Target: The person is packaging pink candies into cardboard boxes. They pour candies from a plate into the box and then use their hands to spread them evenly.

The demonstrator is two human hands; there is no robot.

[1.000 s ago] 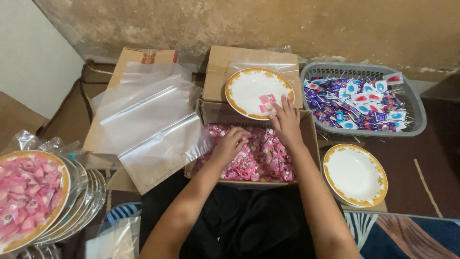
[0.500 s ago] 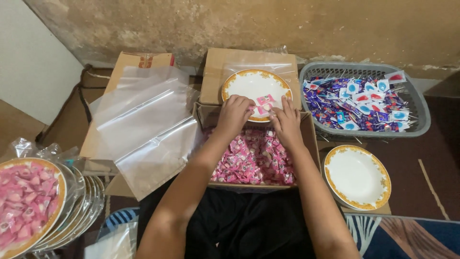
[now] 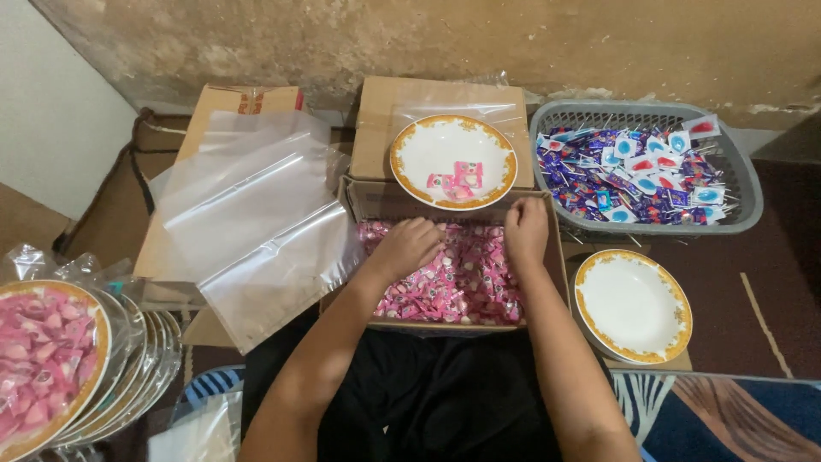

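An open cardboard box [image 3: 363, 202] in front of me is full of small pink wrapped candies [image 3: 453, 278]. My left hand [image 3: 409, 245] rests palm down on the candies at the box's left side, fingers curled among them. My right hand [image 3: 526, 229] is down in the box's far right corner, fingers bent into the candies. Whether either hand has hold of a candy I cannot tell. Just beyond the box, a white plate with a gold rim [image 3: 428, 145] sits on a closed carton and carries a few pink candies [image 3: 457, 180].
A grey basket [image 3: 729, 162] of blue and purple wrapped lollipops stands at the right. An empty gold-rimmed plate [image 3: 631, 305] lies near my right arm. Clear plastic bags [image 3: 256, 214] lie over cartons at the left. A stack of plates [image 3: 128, 359], the top one heaped with pink candies, sits lower left.
Both hands have pulled back from the far plate and dropped into the candy box. One more pink candy lies on the plate than before.
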